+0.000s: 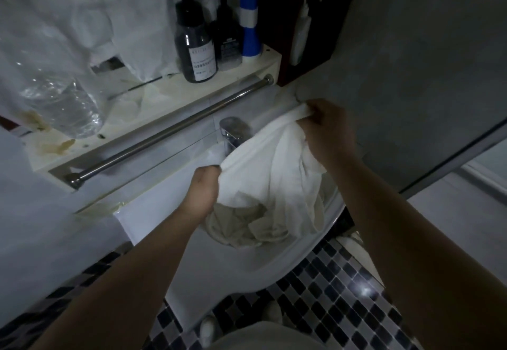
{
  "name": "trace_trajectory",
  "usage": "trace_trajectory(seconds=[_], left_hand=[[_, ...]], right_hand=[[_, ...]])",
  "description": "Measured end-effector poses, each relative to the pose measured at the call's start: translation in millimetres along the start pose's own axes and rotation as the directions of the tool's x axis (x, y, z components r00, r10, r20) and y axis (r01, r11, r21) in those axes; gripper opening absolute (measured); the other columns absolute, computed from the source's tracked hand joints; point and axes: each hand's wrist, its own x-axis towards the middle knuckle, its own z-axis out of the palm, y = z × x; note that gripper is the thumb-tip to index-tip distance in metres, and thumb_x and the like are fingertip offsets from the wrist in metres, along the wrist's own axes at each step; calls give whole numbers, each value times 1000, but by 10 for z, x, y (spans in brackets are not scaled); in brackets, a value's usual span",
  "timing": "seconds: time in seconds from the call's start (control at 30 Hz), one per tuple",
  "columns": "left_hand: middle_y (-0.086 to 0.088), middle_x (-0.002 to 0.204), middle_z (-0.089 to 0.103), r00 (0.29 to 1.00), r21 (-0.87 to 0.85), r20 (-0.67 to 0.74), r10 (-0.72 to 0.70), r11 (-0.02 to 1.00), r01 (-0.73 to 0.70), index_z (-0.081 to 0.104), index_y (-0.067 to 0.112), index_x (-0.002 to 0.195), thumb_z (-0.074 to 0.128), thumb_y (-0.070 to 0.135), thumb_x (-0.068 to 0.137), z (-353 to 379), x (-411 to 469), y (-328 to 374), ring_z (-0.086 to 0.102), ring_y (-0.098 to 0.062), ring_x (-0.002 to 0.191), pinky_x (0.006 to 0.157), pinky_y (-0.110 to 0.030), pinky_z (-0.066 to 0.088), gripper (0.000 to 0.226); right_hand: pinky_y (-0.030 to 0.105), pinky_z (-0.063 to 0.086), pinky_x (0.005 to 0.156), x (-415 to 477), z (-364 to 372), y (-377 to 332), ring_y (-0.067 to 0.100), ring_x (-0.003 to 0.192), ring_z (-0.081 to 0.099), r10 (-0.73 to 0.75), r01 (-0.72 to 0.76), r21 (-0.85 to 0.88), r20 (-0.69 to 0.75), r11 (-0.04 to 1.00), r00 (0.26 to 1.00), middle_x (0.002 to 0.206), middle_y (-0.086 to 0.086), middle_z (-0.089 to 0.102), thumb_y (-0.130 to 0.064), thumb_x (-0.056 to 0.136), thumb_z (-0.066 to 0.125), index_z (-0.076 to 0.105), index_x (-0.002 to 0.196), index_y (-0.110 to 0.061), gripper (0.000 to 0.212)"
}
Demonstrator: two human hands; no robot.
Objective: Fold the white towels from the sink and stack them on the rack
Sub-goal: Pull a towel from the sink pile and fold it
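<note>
Partly raised from the white ceramic sink [263,267], a crumpled white cloth towel [274,163] hangs between the left hand [204,193] and right hand [329,130], each grip pinched tight on its upper edge; trailing folds could snag the chrome tap [233,130] or drag the heaped towels [247,230] out.

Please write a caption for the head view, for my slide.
Left hand and right hand grip the edge of a towel whose lower part lies bunched in the sink.
</note>
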Motion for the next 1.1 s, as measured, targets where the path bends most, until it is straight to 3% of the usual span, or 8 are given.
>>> trace_trajectory(seconds=[0.2,0.3,0.4,0.47,0.63,0.77,0.9,1.1], left_hand=[[2,61,62,929,205,237,284,920,-334,64,12,70,66,42,91,-42,55,159,59,-13,56,55,-27,43,37],[3,63,56,885,249,300,356,867,-433,59,20,72,63,43,95,93,59,153,52,-11,56,56,-29,39,34],[15,67,57,818,227,392,422,817,-530,55,41,75,65,46,89,215,34,183,51,-1,60,56,-17,37,18],[17,75,63,775,255,479,412,780,-572,57,46,83,67,50,85,191,40,156,56,-1,66,59,-16,40,11],[6,91,72,773,547,570,278,574,-610,68,29,98,76,40,80,129,113,-100,66,-17,87,74,-31,50,22],[-6,85,70,846,373,520,115,861,-346,74,5,93,74,42,76,64,152,-266,62,-16,77,70,-31,48,41],[2,85,70,867,481,483,121,791,-378,76,14,100,79,35,82,-147,245,-377,62,-8,73,61,-18,45,28],[10,65,68,926,275,128,356,884,-378,70,27,70,68,42,82,-137,317,62,58,6,59,58,-23,46,19]], right_hand=[[22,48,64,-92,90,353,15,69,63,238,-216,-115,246,970,940,85,0,67,-22,85,73,60,131,-23,47],[21,53,68,-269,236,291,5,74,64,42,-20,-46,558,999,829,91,0,66,-15,83,78,39,151,-28,79],[16,52,61,-417,399,200,-2,71,66,-38,27,26,701,999,712,87,-9,66,-8,86,74,52,140,-16,59],[33,53,71,-418,413,155,11,78,67,-43,102,-45,683,994,729,86,-1,69,-12,86,73,65,112,-12,28],[25,40,66,-239,238,132,13,70,54,-125,191,-87,489,978,863,74,-6,57,-8,84,72,66,90,-12,10],[14,33,45,-88,56,179,-1,52,47,2,12,-83,164,996,986,61,-8,50,-3,80,60,56,77,-18,16],[19,38,47,4,-151,375,0,53,49,145,-146,-16,-57,989,988,65,-6,54,-6,77,48,57,80,-20,17],[29,46,55,7,-57,521,20,65,63,297,-297,-15,29,955,954,75,3,63,-10,87,55,56,110,-23,26]])
